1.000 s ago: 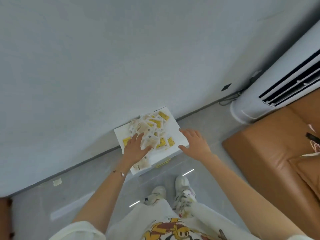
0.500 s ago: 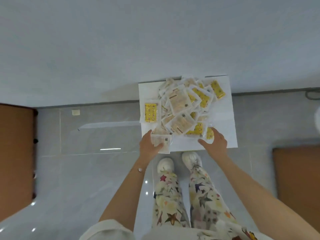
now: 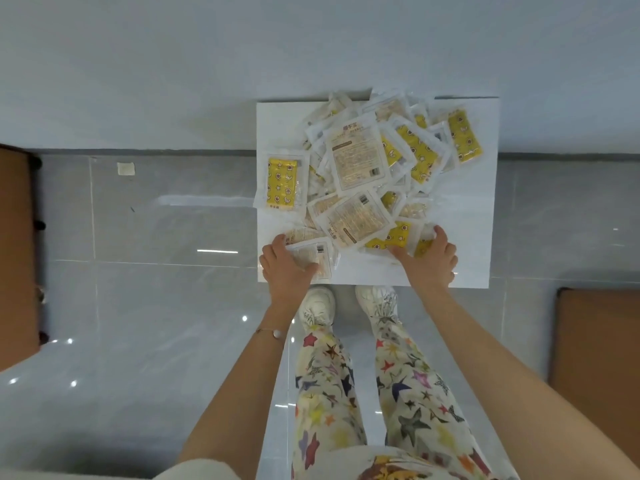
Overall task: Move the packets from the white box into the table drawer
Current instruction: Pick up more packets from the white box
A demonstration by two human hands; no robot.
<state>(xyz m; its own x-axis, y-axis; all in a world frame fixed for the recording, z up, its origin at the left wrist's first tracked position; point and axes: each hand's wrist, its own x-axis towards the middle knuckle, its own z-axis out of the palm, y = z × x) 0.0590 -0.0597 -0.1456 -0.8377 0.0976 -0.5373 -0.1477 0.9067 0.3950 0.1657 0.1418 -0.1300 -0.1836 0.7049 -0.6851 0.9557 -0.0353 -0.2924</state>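
Observation:
A white square table (image 3: 464, 237) stands against the grey wall, seen from straight above. A heap of several clear packets (image 3: 367, 174), some yellow and some beige, covers its middle and back. My left hand (image 3: 285, 268) lies at the front left edge, fingers curled over a beige packet (image 3: 313, 258). At the front right, my right hand (image 3: 429, 258) rests on yellow packets (image 3: 394, 239), fingers bent around them. No white box and no drawer show in this view.
Glossy grey floor tiles (image 3: 138, 306) surround the table. A brown wooden piece of furniture (image 3: 17, 254) stands at the left edge, and a brown cushion (image 3: 599, 375) at the right. My feet in white shoes (image 3: 317, 306) stand just in front of the table.
The view has swung from slanted to straight down over the table. Both hands have slid to the table's front edge and closed onto packets there.

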